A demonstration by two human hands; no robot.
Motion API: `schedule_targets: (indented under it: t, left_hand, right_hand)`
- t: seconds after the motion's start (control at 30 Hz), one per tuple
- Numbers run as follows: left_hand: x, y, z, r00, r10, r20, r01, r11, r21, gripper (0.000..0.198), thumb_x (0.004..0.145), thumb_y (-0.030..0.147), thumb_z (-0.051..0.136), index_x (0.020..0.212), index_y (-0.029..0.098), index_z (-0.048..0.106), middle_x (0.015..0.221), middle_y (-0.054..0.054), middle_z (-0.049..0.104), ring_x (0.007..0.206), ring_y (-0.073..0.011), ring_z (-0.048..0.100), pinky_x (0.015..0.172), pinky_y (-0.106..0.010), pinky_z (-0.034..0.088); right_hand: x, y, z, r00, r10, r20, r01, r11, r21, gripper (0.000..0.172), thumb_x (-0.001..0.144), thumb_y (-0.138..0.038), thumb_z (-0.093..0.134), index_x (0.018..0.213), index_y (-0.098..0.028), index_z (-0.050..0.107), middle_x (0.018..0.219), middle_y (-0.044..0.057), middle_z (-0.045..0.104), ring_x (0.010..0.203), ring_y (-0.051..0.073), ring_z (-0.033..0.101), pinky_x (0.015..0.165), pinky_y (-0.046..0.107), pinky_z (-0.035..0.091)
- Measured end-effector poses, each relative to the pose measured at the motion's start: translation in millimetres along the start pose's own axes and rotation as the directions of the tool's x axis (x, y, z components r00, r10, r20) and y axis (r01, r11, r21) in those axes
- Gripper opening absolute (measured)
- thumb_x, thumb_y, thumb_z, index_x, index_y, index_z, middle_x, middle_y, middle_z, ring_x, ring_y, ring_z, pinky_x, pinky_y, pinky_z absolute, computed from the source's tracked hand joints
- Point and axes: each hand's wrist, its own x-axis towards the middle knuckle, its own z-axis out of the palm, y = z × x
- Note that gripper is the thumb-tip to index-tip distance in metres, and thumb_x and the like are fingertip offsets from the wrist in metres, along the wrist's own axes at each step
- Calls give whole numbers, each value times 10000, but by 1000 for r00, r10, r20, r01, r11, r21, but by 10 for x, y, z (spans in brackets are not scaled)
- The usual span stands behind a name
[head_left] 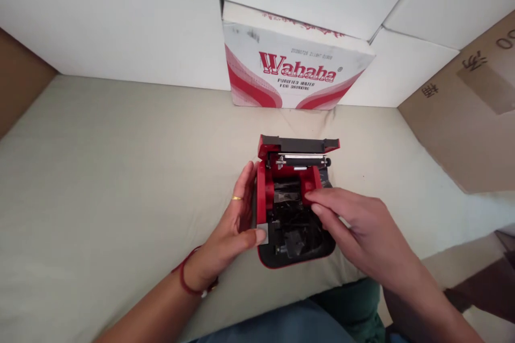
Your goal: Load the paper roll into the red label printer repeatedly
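Observation:
A small red and black label printer (263,193) sits on the pale cloth in front of me, its lid (301,144) raised at the far side. A black roller (303,162) shows below the lid. Inside the open bay are dark, shiny surfaces and a red inner guide (309,179) along the right. My left hand (237,220) grips the printer's left side, its thumb on a grey corner piece (263,232) and its fingers along the outer wall. With thumb and forefinger, my right hand (354,220) pinches at the red guide; the fingertips partly hide it.
Behind the printer stands a white and red Wahaha water carton (298,69) among stacked white boxes (140,21). A brown cardboard box (462,118) borders the right side, and another brown surface (24,80) the left. Pale cloth (120,171) covers the work surface.

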Motion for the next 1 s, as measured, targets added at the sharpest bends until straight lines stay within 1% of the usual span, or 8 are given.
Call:
schedule_targets:
  t: [0.07,0.17,0.27,0.43,0.53,0.73,0.87,1.0]
  left_hand:
    - [12,9,3,1000,-19,4,19,1000,-23,1177,943,541,969,1886,592,266,2065,73,146,1926,-441,84,1563,-660,184]
    - [44,18,19,999,-34,6,34,998,-49,1247,889,536,1000,1901,527,272,2051,6,228,1902,-481,186,1540,-681,262]
    - [74,25,31,999,-41,3,41,997,-60,1250,860,535,1017,1894,481,316,2033,-30,281,1888,-495,224,1520,-687,310]
    - [103,13,24,1000,-13,1,13,999,-45,1243,838,531,1035,1878,452,359,2015,-52,324,1870,-503,265,1504,-696,335]
    - [114,-12,15,1000,5,3,-5,999,-43,1240,840,527,1034,1880,453,362,2018,-50,315,1875,-500,252,1510,-692,324]
    - [112,-3,30,999,23,32,-21,998,-59,1168,888,510,1005,1876,438,384,1988,-61,389,1852,-497,327,1510,-708,329]
    - [105,37,63,999,34,14,-33,998,-61,1115,896,489,1004,1853,457,432,1969,-34,426,1838,-477,370,1531,-694,296]
    - [122,66,86,999,34,5,-33,997,-67,1123,883,541,1016,1849,446,451,1946,-45,462,1820,-489,400,1528,-696,314]
  right_hand:
    - [242,-91,3,974,118,194,-80,978,-191,348,1180,-175,565,1306,-267,876,1322,55,941,1000,232,930,831,326,732]
    - [560,-262,58,855,335,395,-131,878,-461,444,1168,-132,521,1427,-286,847,1511,90,875,1059,278,920,789,357,688]
    - [766,-393,110,781,431,453,-103,803,-586,455,1176,-145,510,1512,-247,799,1442,156,880,1081,317,904,755,368,634]
    - [906,-430,145,758,455,467,-80,776,-626,411,1143,-89,517,1409,-155,823,1262,231,897,1120,348,884,772,365,598]
    - [911,-354,169,774,412,481,-56,801,-596,342,1118,-98,592,1348,-172,833,1235,216,902,1109,362,883,771,374,584]
    - [672,-105,65,876,236,421,-48,911,-410,250,1078,-218,728,1312,-192,813,1223,170,890,986,330,856,731,375,571]
    - [242,29,-415,958,32,284,-39,999,17,199,1132,-352,727,1299,-271,802,971,32,829,693,190,712,639,316,560]
    - [-274,403,-922,973,202,111,-210,976,64,368,1132,-598,747,1384,-338,816,693,-33,661,524,185,586,486,321,488]
